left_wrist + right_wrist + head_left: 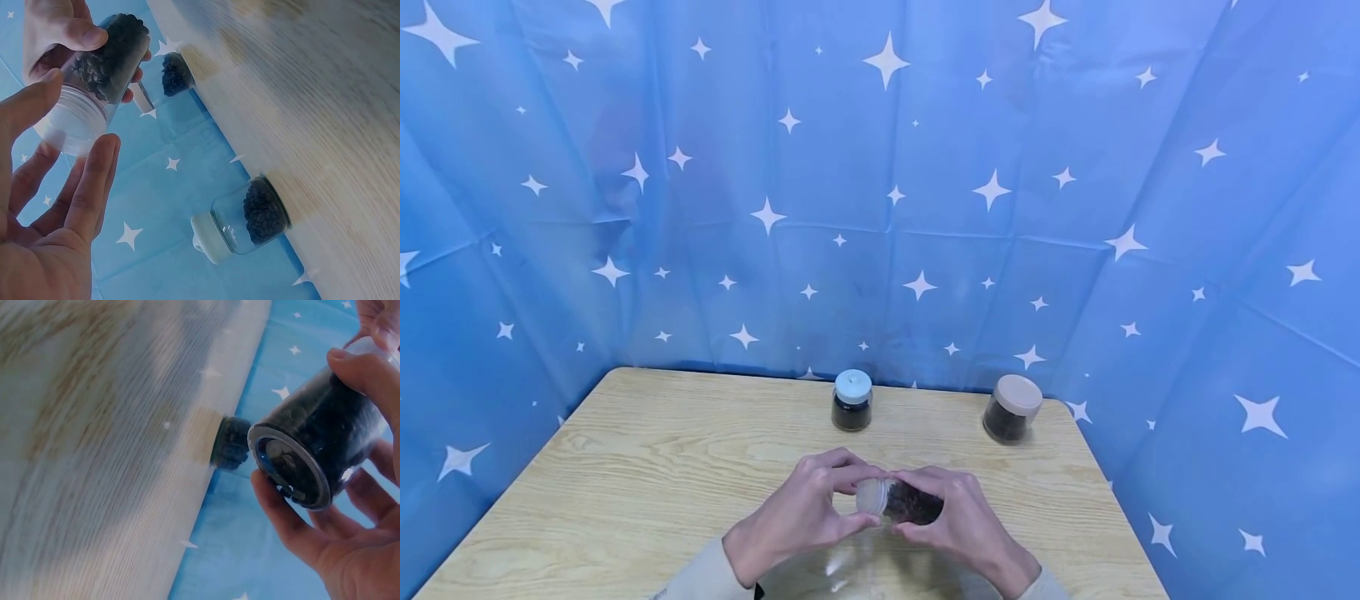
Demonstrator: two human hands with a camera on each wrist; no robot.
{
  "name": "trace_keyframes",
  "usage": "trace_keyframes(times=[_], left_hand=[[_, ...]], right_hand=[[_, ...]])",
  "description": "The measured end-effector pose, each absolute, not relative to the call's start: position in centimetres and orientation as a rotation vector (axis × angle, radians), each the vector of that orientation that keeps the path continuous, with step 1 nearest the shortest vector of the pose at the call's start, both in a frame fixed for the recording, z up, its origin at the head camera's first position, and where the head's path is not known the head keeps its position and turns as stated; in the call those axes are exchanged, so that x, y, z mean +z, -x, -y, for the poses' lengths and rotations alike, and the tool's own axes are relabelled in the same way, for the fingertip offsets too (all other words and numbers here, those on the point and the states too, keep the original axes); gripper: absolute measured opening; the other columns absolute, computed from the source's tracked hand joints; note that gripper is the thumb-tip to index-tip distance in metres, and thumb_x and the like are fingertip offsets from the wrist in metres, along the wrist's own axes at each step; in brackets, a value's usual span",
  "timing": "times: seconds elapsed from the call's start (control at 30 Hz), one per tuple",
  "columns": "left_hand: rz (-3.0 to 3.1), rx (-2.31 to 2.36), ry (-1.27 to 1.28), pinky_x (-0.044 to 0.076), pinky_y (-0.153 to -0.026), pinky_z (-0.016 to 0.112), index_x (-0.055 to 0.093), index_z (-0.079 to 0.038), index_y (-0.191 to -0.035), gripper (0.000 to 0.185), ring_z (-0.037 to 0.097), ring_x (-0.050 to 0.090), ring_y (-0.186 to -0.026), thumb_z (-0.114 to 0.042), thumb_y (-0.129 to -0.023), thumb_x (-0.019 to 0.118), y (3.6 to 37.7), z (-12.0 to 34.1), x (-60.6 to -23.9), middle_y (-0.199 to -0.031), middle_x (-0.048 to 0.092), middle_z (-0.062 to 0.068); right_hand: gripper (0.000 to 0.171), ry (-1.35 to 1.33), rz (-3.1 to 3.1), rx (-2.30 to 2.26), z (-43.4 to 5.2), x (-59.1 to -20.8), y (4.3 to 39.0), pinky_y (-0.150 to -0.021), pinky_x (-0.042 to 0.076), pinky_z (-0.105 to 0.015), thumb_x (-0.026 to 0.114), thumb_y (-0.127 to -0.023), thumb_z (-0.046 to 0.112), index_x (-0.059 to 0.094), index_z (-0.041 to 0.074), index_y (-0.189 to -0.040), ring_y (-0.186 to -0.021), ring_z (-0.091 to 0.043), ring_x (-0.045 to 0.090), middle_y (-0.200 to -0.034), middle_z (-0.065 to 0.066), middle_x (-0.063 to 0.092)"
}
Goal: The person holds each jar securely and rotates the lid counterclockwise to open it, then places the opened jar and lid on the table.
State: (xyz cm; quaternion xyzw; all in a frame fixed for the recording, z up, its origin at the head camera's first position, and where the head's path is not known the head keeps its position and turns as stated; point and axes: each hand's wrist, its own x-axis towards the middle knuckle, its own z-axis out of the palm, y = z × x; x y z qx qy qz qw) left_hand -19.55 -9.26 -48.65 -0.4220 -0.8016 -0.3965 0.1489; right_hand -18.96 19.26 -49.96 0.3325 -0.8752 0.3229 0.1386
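Above the near part of the table [662, 467], between a person's two hands, a clear jar [916, 502] is held up on its side, its base toward the right hand [958, 517] and its translucent lid [872, 497] toward the left hand [808, 508]. The right hand grasps the body: the thumb presses one side and the fingers curl round the other, leaving the round base bare, as the right wrist view shows. The left hand takes the lid in a wide pinch, thumb on one side and fingertips on the other, with a gap between lid and palm. Neither hand is clenched tight; both are spread to the width of what they grip. The lid sits on the mouth of the jar.

Inside the jar are many small dark pieces, bean-like or seed-like, packed toward the base; the part by the lid shows clear.

Farther back, two more containers stand upright on the table, well apart from each other. The blue-lidded jar [852, 404] has dark pieces in its lower part and clear glass above. The pink-lidded jar [1011, 408], near the far right corner, also has dark contents; how full it is I cannot tell. A blue curtain [850, 167] with white stars hangs behind the table.
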Motion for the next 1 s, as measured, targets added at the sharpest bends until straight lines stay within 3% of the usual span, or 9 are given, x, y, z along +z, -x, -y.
trace_keyframes(times=[0.33, 0.67, 1.0], left_hand=[[2.291, -1.160, 1.177, 0.066, -0.084, 0.010, 0.085, -0.011, -0.134, 0.051, 0.013, 0.083, -0.105, -0.014, -0.088, 0.105, 19.4, 8.7, -48.7, -0.118, 0.085, 0.003], [2.303, -1.249, 1.114, 0.071, -0.080, 0.020, 0.086, -0.014, -0.134, 0.052, 0.017, 0.085, -0.103, -0.012, -0.086, 0.106, 19.1, 8.3, -48.7, -0.116, 0.086, 0.005], [2.318, -1.253, 1.059, 0.068, -0.075, 0.015, 0.087, -0.014, -0.132, 0.050, 0.012, 0.083, -0.091, -0.017, -0.086, 0.106, 18.8, 8.0, -48.6, -0.113, 0.085, 0.005]], right_hand=[[0.064, -0.958, 2.507, 0.889, -19.5, -49.9, 18.7, -0.083, 0.067, -0.024, 0.108, -0.080, 0.020, 0.085, 0.018, -0.140, -0.103, -0.007, 0.081, -0.120, 0.001, 0.090], [0.064, -0.907, 2.542, 0.811, -19.5, -49.7, 18.4, -0.079, 0.065, -0.019, 0.109, -0.080, 0.023, 0.086, 0.016, -0.140, -0.101, -0.010, 0.082, -0.120, -0.002, 0.091], [0.063, -0.902, 2.543, 0.790, -19.5, -49.6, 18.3, -0.081, 0.064, -0.021, 0.108, -0.082, 0.025, 0.086, 0.016, -0.140, -0.103, -0.009, 0.082, -0.124, 0.000, 0.091]])
